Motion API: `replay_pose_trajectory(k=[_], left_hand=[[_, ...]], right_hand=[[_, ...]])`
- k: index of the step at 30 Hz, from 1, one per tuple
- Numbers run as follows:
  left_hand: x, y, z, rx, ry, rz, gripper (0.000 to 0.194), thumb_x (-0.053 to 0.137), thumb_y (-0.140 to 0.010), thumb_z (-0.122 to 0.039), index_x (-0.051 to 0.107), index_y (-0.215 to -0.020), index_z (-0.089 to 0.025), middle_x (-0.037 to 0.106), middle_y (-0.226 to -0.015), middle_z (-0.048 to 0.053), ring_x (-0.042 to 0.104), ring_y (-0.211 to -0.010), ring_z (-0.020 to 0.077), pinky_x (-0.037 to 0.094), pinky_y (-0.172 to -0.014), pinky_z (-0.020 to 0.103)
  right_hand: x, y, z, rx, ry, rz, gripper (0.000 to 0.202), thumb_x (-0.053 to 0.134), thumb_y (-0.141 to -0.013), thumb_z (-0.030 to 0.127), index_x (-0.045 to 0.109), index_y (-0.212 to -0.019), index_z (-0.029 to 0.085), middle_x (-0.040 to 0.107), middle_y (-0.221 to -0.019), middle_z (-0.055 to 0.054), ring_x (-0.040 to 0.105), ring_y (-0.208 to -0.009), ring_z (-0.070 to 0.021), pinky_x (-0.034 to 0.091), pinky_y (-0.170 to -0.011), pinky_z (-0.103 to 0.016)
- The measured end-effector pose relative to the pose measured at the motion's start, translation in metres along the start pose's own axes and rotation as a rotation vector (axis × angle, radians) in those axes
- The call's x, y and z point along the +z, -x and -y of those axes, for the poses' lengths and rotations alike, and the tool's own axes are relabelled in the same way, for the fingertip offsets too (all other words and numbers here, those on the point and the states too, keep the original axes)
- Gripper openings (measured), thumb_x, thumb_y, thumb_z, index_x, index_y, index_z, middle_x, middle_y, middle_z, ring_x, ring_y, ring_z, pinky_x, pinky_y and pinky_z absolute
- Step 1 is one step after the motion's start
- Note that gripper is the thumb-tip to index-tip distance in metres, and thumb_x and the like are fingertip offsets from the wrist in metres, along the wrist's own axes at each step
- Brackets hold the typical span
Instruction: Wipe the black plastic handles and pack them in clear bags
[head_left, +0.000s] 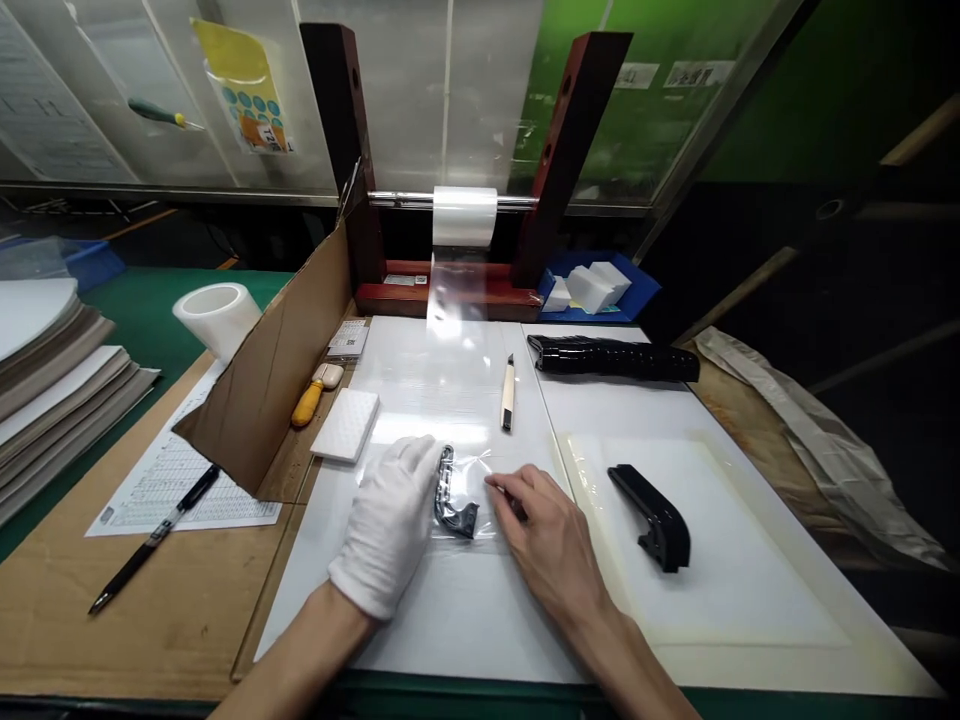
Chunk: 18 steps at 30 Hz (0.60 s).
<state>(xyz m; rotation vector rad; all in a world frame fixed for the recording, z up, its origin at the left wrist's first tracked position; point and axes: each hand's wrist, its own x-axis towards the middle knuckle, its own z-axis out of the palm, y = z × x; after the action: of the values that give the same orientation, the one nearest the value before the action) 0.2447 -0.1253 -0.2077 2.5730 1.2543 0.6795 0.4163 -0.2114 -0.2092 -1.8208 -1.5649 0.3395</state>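
My left hand, in a white glove, presses its fingers against the left side of a black curved plastic part. The part lies on clear film that runs down the white board from a roll. My bare right hand pinches the film's right side, just to the right of the part. Farther up the board lies a utility knife with a pale handle. A similar black part rests on the white sheet at right, apart from both hands.
A red stand holds the roll on a metal rod. Black wrapped parts lie at the back right before a blue bin of white blocks. At left are a white foam block, a cardboard wall and a pen.
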Motion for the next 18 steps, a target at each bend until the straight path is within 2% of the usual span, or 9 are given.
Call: replay_pose_trajectory(k=[3,6,10,12,14,15,16,17,18], left_hand=[[0.001,-0.003,-0.002,0.224,0.057,0.132,0.041,0.045,-0.103,-0.023,0.05,-0.143,-0.018,0.054,-0.149,0.009,0.043,-0.141,0.0252,0.042,-0.115,0.041],[0.005,-0.018,-0.004,0.27,0.057,0.164,0.035,0.047,-0.103,-0.028,0.061,-0.132,-0.017,0.061,-0.141,0.009,0.051,-0.134,0.0247,0.043,-0.116,0.04],[0.001,-0.02,-0.018,0.227,0.032,0.086,0.032,0.049,-0.102,-0.025,0.064,-0.128,-0.015,0.067,-0.13,0.012,0.061,-0.121,0.0266,0.051,-0.106,0.045],[-0.001,-0.007,-0.036,0.14,0.015,-0.047,0.04,0.049,-0.102,-0.028,0.058,-0.135,-0.01,0.063,-0.134,0.02,0.059,-0.121,0.0326,0.05,-0.102,0.054],[0.0,0.008,-0.066,0.04,0.155,-0.164,0.046,0.048,-0.102,-0.034,0.058,-0.135,-0.005,0.065,-0.126,0.023,0.061,-0.114,0.0337,0.052,-0.096,0.056],[0.002,0.014,-0.084,-0.032,0.313,-0.134,0.047,0.049,-0.101,-0.038,0.06,-0.133,-0.006,0.068,-0.117,0.02,0.063,-0.106,0.031,0.054,-0.093,0.052],[0.007,0.018,-0.105,-0.092,0.524,-0.01,0.047,0.051,-0.099,-0.041,0.062,-0.131,-0.009,0.071,-0.106,0.016,0.066,-0.095,0.0267,0.056,-0.088,0.046],[0.013,0.02,-0.127,-0.186,0.737,0.2,0.05,0.054,-0.097,-0.044,0.061,-0.134,-0.011,0.071,-0.097,0.012,0.067,-0.083,0.0229,0.058,-0.08,0.04],[0.021,0.018,-0.148,-0.348,0.917,0.449,0.056,0.057,-0.095,-0.045,0.054,-0.142,-0.015,0.072,-0.094,0.009,0.066,-0.075,0.0204,0.059,-0.072,0.036]], right_hand=[[-0.013,0.04,-0.002,-0.009,-0.04,-0.06,0.021,0.049,-0.101,0.03,0.069,-0.104,0.023,0.063,-0.087,-0.003,0.062,-0.079,-0.0176,0.049,-0.067,-0.029],[-0.022,0.076,-0.005,-0.008,-0.14,-0.177,0.018,0.054,-0.1,0.03,0.069,-0.109,0.025,0.065,-0.09,-0.003,0.064,-0.083,-0.0161,0.051,-0.069,-0.023],[-0.038,0.112,-0.015,0.103,-0.246,-0.35,0.015,0.06,-0.097,0.031,0.073,-0.104,0.027,0.067,-0.089,-0.002,0.066,-0.079,-0.0156,0.054,-0.073,-0.021],[-0.048,0.127,-0.022,0.157,-0.259,-0.432,0.014,0.063,-0.095,0.032,0.074,-0.101,0.027,0.069,-0.089,-0.002,0.067,-0.078,-0.0159,0.055,-0.075,-0.021],[-0.057,0.141,-0.028,0.197,-0.24,-0.491,0.013,0.065,-0.092,0.032,0.075,-0.1,0.027,0.072,-0.092,-0.001,0.069,-0.081,-0.0159,0.055,-0.077,-0.02],[-0.06,0.146,-0.03,0.23,-0.227,-0.522,0.013,0.066,-0.092,0.032,0.076,-0.099,0.027,0.073,-0.093,-0.001,0.07,-0.083,-0.0159,0.055,-0.078,-0.019],[-0.063,0.151,-0.032,0.27,-0.219,-0.556,0.014,0.067,-0.091,0.034,0.076,-0.098,0.027,0.073,-0.094,-0.001,0.071,-0.085,-0.016,0.054,-0.078,-0.018],[-0.065,0.155,-0.032,0.313,-0.219,-0.595,0.015,0.067,-0.091,0.037,0.076,-0.096,0.026,0.074,-0.095,-0.001,0.071,-0.086,-0.0161,0.054,-0.079,-0.018],[-0.066,0.157,-0.03,0.353,-0.225,-0.638,0.018,0.067,-0.09,0.039,0.076,-0.095,0.025,0.074,-0.095,-0.001,0.07,-0.087,-0.0163,0.053,-0.08,-0.019]])
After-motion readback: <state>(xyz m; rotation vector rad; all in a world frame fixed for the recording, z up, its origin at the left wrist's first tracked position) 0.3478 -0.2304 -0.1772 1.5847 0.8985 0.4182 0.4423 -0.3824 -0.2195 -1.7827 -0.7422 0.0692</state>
